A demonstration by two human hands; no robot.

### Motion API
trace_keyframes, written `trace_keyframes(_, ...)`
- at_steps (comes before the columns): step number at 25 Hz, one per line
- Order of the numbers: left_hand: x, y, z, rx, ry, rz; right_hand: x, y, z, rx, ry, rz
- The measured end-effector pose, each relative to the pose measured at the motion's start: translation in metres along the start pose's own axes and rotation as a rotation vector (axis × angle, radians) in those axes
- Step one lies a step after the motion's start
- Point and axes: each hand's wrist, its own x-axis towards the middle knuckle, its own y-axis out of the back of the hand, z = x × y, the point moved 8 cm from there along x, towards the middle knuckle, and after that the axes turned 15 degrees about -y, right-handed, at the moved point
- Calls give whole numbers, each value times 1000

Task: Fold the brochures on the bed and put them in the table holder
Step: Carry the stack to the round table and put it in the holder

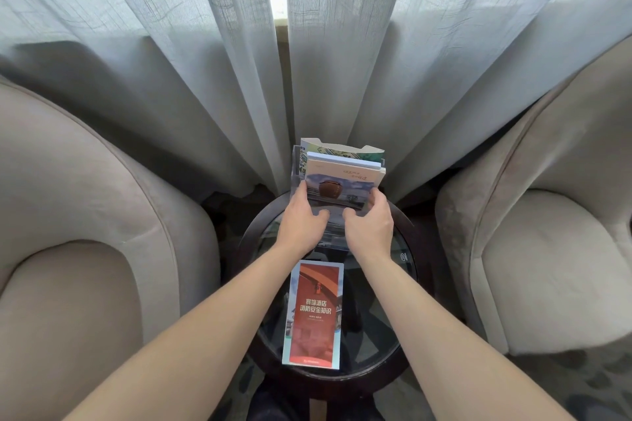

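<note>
Nearest, a folded red brochure (313, 314) lies flat on the round glass bench (403, 270), its long axis running away from the person, between the forearms and behind both hands. Farther on, the left hand (301, 218) and right hand (371, 224) pinch the side edges of a brochure with a pot picture (338, 193) (seemingly equally near), standing at the front of the clear holder (294, 164) among other leaflets.

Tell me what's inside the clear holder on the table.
The holder has several brochures standing in it; the front one shows a brown pot. Both hands grip it, covering its lower part. The back brochures are mostly hidden.
</note>
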Motion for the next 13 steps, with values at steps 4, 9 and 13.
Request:
trace_keyframes(4,-2,-2,0,-39,-9,25,0,-2,3,-3,6,-12)
trace_keyframes(9,-1,-7,-3,-72,17,45,1,0,6,-24,13,-18)
trace_keyframes(13,-2,-9,-5,-77,22,59,3,2,10,-56,22,-32)
